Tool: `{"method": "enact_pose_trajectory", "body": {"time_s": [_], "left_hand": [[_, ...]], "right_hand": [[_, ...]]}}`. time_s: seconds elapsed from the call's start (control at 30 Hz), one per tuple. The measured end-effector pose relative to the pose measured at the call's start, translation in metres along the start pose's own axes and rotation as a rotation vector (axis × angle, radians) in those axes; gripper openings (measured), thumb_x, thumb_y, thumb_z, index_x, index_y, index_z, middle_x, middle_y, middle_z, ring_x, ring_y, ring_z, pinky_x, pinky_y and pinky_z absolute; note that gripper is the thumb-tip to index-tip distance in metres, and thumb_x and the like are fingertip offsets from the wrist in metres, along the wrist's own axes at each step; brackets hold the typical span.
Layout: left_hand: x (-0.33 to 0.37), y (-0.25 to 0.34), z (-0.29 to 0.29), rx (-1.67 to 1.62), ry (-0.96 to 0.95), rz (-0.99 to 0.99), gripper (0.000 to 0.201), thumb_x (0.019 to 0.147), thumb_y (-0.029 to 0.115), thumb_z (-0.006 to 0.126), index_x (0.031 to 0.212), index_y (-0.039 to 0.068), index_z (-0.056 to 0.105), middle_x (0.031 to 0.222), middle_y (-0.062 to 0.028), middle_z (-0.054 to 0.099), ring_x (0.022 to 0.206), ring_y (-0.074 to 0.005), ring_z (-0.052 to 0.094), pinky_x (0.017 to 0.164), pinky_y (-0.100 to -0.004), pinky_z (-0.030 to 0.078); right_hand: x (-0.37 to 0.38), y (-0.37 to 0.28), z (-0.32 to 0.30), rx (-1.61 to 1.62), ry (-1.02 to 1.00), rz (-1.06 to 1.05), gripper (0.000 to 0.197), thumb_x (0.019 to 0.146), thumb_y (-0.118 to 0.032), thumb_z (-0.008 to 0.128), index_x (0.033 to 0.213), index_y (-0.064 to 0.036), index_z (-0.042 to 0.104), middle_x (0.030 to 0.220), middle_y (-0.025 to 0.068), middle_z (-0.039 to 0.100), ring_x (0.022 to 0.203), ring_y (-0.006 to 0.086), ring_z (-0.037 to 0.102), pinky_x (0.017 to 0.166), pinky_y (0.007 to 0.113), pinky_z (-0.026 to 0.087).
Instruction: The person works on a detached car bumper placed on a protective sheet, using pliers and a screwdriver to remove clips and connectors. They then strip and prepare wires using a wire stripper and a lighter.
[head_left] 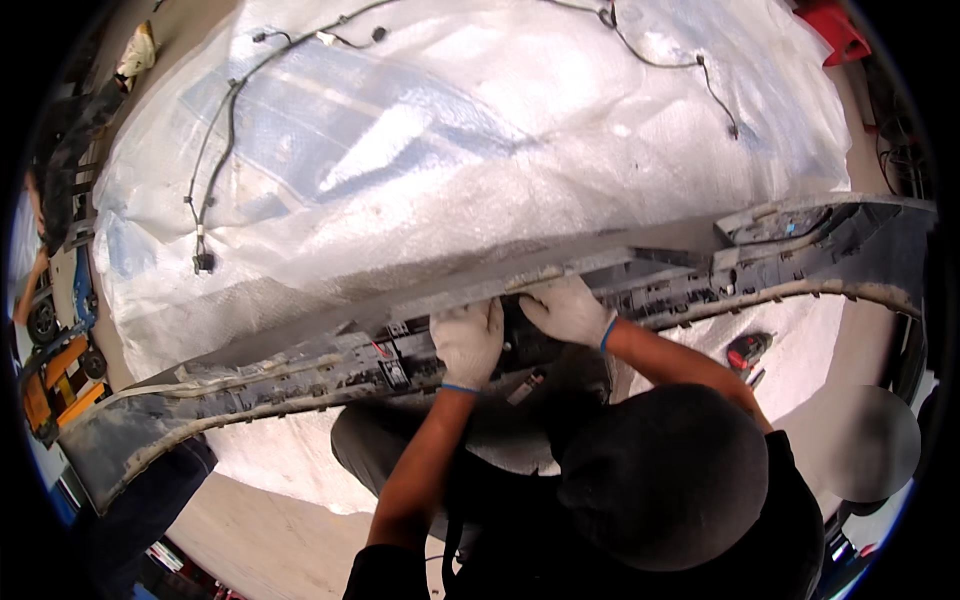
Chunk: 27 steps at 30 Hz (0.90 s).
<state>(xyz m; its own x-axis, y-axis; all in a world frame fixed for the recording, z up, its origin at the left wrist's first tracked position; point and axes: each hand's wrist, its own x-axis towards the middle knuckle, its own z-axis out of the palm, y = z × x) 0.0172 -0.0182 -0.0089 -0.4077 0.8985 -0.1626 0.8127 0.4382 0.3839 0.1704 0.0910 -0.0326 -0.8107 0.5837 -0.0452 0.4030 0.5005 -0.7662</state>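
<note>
From my end the long dark bumper [650,290] runs left-to-right under my left hand [467,342] and right hand [568,308], both around mid-length, fingertips too hidden to tell if they're pinching anything tbh.

The lone fisheye head view looks steeply down from above a capped head [665,475], facing across a long dark panel [590,265] toward white sheeting [560,160], far enough back to span the panel's length.
</note>
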Motion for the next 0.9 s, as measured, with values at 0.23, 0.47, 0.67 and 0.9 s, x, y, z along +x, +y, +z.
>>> {"method": "enact_pose_trajectory", "body": {"time_s": [0.23,0.47,0.67,0.9], "left_hand": [[-0.007,-0.011,0.0,-0.076,-0.009,0.144,0.033,0.084,0.018,0.072,0.116,0.011,0.069,0.108,-0.0121,0.072,0.101,-0.0337,0.065,0.093,-0.047,0.047],[0.004,-0.004,0.001,-0.239,0.082,0.162,0.025,0.087,0.012,0.072,0.11,0.003,0.07,0.099,-0.0174,0.072,0.091,-0.0353,0.068,0.085,-0.0435,0.052],[0.007,0.005,-0.012,-0.133,-0.091,0.013,0.021,0.088,0.016,0.071,0.106,0.005,0.071,0.1,-0.014,0.072,0.093,-0.0362,0.065,0.087,-0.046,0.05],[0.017,0.003,-0.019,0.174,-0.052,0.356,0.014,0.089,0.021,0.066,0.097,0.009,0.069,0.094,-0.0116,0.069,0.089,-0.0352,0.063,0.081,-0.0488,0.048]], "right_hand": [[-0.008,0.0,0.005,0.006,0.068,0.034,0.029,0.087,-0.019,0.062,0.113,-0.0054,0.065,0.079,0.0174,0.067,0.064,0.033,0.067,0.062,0.047,0.055],[-0.011,-0.015,0.007,0.059,0.147,0.131,0.025,0.083,-0.019,0.063,0.103,-0.004,0.066,0.09,0.0167,0.064,0.081,0.0357,0.066,0.074,0.048,0.053],[-0.045,-0.026,-0.015,0.118,0.114,0.219,0.047,0.086,-0.022,0.063,0.128,-0.0025,0.054,0.106,0.0212,0.062,0.089,0.0385,0.066,0.08,0.048,0.053],[-0.191,0.013,-0.122,0.006,0.549,0.794,0.026,0.099,-0.021,0.053,0.117,-0.0065,0.064,0.097,0.0143,0.072,0.075,0.0244,0.07,0.06,0.037,0.057]]}}
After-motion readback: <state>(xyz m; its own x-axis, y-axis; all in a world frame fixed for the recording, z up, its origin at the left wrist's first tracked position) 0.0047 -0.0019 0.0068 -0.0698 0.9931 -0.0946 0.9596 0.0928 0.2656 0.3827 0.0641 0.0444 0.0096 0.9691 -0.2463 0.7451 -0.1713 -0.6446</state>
